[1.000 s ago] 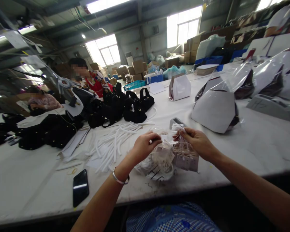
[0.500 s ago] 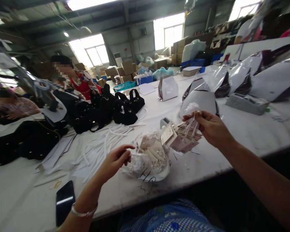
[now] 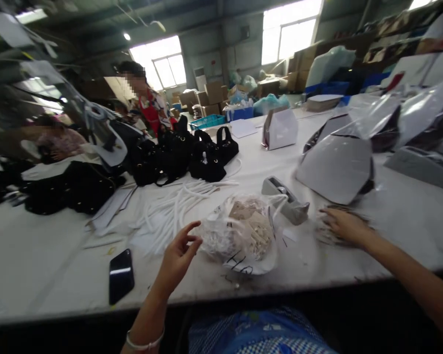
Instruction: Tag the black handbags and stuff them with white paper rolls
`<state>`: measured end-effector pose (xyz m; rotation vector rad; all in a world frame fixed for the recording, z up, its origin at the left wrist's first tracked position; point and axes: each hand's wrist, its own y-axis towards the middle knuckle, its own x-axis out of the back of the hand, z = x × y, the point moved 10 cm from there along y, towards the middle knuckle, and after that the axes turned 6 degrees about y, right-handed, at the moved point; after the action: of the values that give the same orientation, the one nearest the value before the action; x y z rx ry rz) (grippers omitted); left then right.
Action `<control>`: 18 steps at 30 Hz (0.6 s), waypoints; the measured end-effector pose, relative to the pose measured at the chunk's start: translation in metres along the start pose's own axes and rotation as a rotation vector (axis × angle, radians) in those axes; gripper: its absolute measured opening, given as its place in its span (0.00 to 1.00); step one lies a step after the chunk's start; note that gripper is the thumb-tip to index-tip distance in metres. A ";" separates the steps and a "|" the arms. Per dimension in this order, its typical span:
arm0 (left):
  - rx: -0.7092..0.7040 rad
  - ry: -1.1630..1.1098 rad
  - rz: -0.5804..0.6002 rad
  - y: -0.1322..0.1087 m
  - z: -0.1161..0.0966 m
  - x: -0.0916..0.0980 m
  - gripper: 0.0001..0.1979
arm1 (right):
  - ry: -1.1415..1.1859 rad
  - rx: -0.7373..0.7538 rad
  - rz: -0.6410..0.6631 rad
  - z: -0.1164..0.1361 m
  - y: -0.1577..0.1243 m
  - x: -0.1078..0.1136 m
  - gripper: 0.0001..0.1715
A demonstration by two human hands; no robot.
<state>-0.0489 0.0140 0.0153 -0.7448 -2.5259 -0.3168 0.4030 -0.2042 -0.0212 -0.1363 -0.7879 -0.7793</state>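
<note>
My left hand (image 3: 180, 253) hovers beside a clear plastic bag (image 3: 221, 241), fingers apart and nothing in them. Inside the bag lie many beige hang tags (image 3: 260, 231) with white strings; black handwriting marks its front. Over to the right, my right hand (image 3: 345, 225) is palm down at the tabletop, closed on a bunch of hang tags (image 3: 327, 235). That bunch is blurred and partly covered by the hand. A grey tape dispenser (image 3: 286, 199) stands between the bag and my right hand.
White tubing strips (image 3: 177, 204) lie behind my left hand, with black handbags (image 3: 206, 157) beyond. A phone (image 3: 121, 276) rests near the table's front edge. Plastic-wrapped white and dark bags (image 3: 335, 164) stand at right, near another grey dispenser (image 3: 423, 164). Two people are across the table.
My right hand has moved right and down to the tabletop with the bunch of hang tags. My left hand stays beside the plastic bag. The view has shifted.
</note>
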 end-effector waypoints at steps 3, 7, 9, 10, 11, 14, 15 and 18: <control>-0.015 0.053 -0.068 -0.007 0.010 -0.003 0.33 | -0.056 0.163 0.036 0.031 -0.010 -0.029 0.22; -0.191 0.185 -0.010 0.008 -0.013 -0.041 0.48 | 0.004 0.133 0.117 0.062 -0.005 -0.069 0.44; -0.279 0.300 0.057 0.030 -0.031 -0.069 0.54 | 0.059 0.085 0.193 0.077 0.005 -0.094 0.48; -0.298 0.346 0.099 0.044 -0.038 -0.083 0.56 | 0.083 0.113 0.223 0.091 0.010 -0.106 0.41; -0.319 0.368 0.142 0.059 -0.043 -0.097 0.57 | 0.111 0.176 0.250 0.110 0.013 -0.115 0.30; -0.349 0.330 0.319 0.098 -0.051 -0.135 0.60 | 0.220 0.459 0.273 0.180 0.008 -0.127 0.08; -0.379 0.319 0.377 0.106 -0.054 -0.147 0.56 | 0.247 0.552 0.284 0.201 0.003 -0.129 0.07; -0.444 0.269 0.482 0.120 -0.057 -0.161 0.27 | 0.254 0.760 0.381 0.245 -0.011 -0.136 0.10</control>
<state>0.1587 0.0213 -0.0086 -1.3445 -1.9616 -0.7590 0.1912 -0.0387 0.0584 0.4751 -0.7385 -0.0991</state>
